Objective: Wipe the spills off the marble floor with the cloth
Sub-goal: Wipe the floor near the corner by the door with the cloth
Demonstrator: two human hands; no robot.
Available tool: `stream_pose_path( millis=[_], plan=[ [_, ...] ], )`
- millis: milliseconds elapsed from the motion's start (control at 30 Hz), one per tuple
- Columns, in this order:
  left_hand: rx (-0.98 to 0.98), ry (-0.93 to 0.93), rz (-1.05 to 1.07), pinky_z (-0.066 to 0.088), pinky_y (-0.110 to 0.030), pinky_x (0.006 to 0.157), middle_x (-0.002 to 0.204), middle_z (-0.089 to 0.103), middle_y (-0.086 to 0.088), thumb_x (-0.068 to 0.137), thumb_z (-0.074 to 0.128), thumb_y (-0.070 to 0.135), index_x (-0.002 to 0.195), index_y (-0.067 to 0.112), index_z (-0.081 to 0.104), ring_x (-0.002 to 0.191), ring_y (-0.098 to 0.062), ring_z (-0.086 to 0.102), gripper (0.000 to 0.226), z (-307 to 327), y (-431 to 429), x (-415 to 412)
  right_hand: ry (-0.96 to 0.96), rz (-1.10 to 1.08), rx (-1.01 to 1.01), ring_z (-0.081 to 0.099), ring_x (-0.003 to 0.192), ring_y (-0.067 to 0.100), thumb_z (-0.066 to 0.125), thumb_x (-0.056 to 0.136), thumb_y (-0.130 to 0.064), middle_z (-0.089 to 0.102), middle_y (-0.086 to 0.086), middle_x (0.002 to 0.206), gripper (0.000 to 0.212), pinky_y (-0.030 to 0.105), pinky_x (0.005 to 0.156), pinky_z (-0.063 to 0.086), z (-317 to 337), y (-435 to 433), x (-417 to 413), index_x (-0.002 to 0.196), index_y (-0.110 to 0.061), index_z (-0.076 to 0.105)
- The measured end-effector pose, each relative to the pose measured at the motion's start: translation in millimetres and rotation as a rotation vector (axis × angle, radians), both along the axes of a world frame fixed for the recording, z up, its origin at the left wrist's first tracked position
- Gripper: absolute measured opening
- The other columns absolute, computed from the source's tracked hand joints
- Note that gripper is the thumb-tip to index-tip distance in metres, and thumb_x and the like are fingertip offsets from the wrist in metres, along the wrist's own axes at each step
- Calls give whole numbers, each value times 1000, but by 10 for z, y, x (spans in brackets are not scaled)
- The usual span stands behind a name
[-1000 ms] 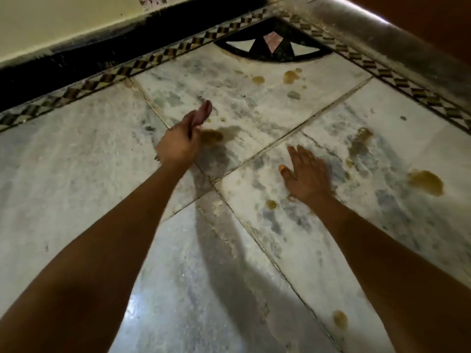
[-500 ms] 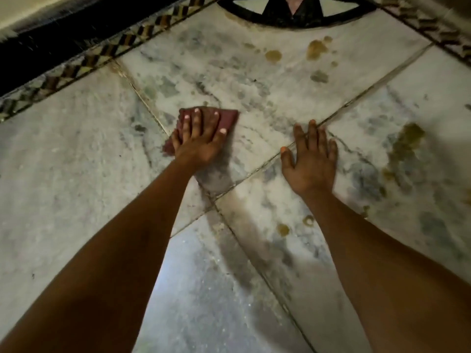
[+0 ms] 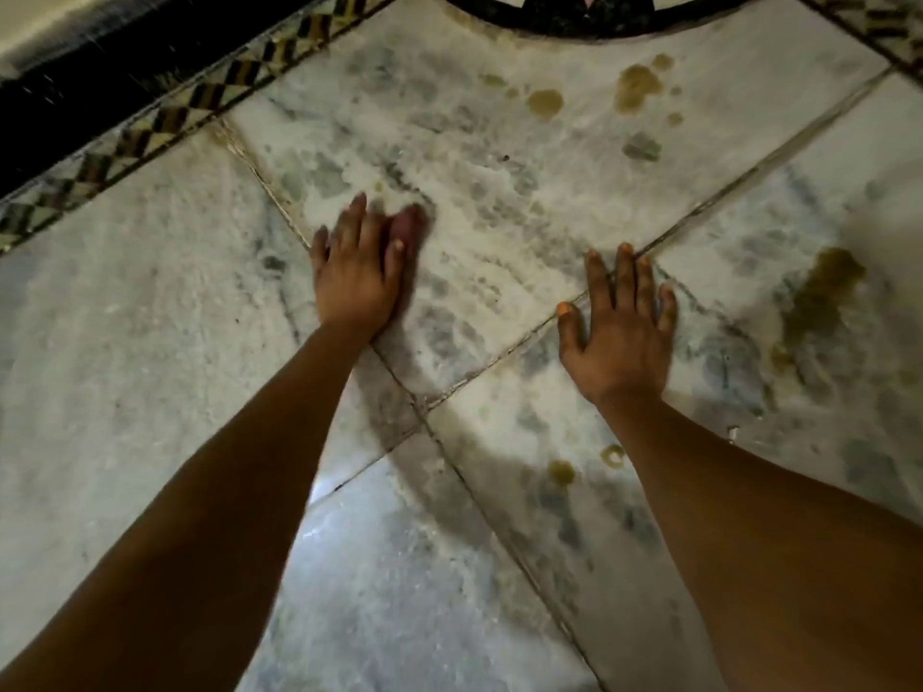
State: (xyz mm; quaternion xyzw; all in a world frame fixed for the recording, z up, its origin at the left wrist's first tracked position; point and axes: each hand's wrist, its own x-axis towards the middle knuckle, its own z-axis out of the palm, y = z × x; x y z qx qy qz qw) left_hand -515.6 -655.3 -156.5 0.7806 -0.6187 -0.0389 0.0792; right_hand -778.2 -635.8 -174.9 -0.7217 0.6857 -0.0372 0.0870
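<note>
Flat left hand (image 3: 357, 277) presses maroon cloth (image 3: 413, 223) onto marble floor (image 3: 125, 342), fingers straight, for wiping pressure; right hand (image 3: 619, 337) splayed flat, apparently bracing; brown spills (image 3: 819, 297) unwiped nearby.

The marble floor (image 3: 499, 217) looks to me like smooth stone, white with grey veins, mostly dull. Nearer to me than the cloth (image 3: 412, 224), one slab is glossy and gives back a pale light. The cloth is a dull red fabric, matt, and too blurred for me to tell the weave. Right of the cloth, the spills (image 3: 819, 292) are brownish-yellow, thin and wet-looking. Left of the cloth and farther away, the border strip (image 3: 165, 122) is inlaid stone in dark and pale pieces, beside a matt black band (image 3: 75, 102).
</note>
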Motion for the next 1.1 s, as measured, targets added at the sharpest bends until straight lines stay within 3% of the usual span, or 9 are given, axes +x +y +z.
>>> stream_pose_path(
  millis=[133, 233, 300, 533, 600, 700, 833, 1000, 1100],
  plan=[
    [-13, 74, -101, 4, -41, 116, 156, 22, -5, 95, 21, 38, 149, 22, 23, 145, -22, 16, 56, -81, -420, -574, -3, -7, -24, 6, 146, 25, 18, 90, -51, 8, 7, 159, 66, 45, 116, 2, 4, -15, -5, 151, -26, 14],
    [2, 55, -358, 1, -40, 116, 156, 21, -2, 96, 19, 40, 149, 23, 21, 145, -21, 13, 56, -83, 24, -851, -21, -12, -40, 10, 146, 26, 19, 89, -51, 13, 8, 158, 67, 45, 115, 4, 1, -6, 8, 150, -25, 20],
    [46, 41, -375, 0, -38, 115, 156, 24, 0, 95, 16, 41, 149, 23, 23, 145, -21, 15, 57, -85, 259, -675, -18, -6, -33, 10, 146, 26, 20, 89, -52, 13, 8, 158, 66, 45, 115, 4, -13, -5, 3, 150, -25, 20],
    [5, 49, 249, -2, -47, 117, 159, 1, -8, 99, 21, 37, 151, 17, 8, 147, -23, 3, 58, -108, -643, 169, -30, 0, -63, 13, 145, 27, 20, 90, -52, 16, 9, 157, 66, 48, 115, 9, -27, -15, 4, 150, -23, 22],
    [-1, 84, 281, -2, -46, 117, 159, 0, -8, 99, 23, 36, 151, 16, 3, 146, -23, 3, 59, -91, -1040, 141, -30, -4, -70, 14, 145, 27, 22, 90, -51, 17, 9, 157, 66, 48, 115, 9, -36, -13, 5, 149, -22, 24],
    [49, 106, -44, -1, -42, 116, 158, 15, -2, 96, 18, 40, 151, 20, 12, 145, -18, 11, 59, -85, -1151, -265, -18, -11, -77, 16, 144, 27, 25, 89, -49, 18, 9, 157, 65, 48, 115, 11, -43, -1, -13, 149, -23, 25],
    [53, 75, -448, 9, -38, 115, 156, 24, 3, 95, 17, 41, 149, 24, 22, 144, -15, 19, 57, -81, -416, -291, -18, -12, -84, 19, 144, 28, 26, 90, -49, 21, 10, 156, 64, 48, 115, 12, -39, 5, -1, 148, -23, 26],
    [65, 8, -41, 6, -43, 115, 158, 18, -2, 96, 18, 40, 150, 20, 18, 145, -23, 15, 58, -104, -624, 322, -28, -13, -79, 16, 145, 27, 22, 90, -51, 18, 8, 157, 65, 47, 115, 9, -43, -3, 2, 149, -24, 25],
    [128, 21, 29, 3, -42, 117, 159, 8, -3, 100, 20, 34, 151, 17, 10, 146, -22, 7, 55, -36, -1102, 156, -14, -7, -63, 11, 146, 25, 16, 89, -53, 13, 7, 158, 67, 46, 116, 5, -31, 10, 2, 150, -26, 19]
  ],
)
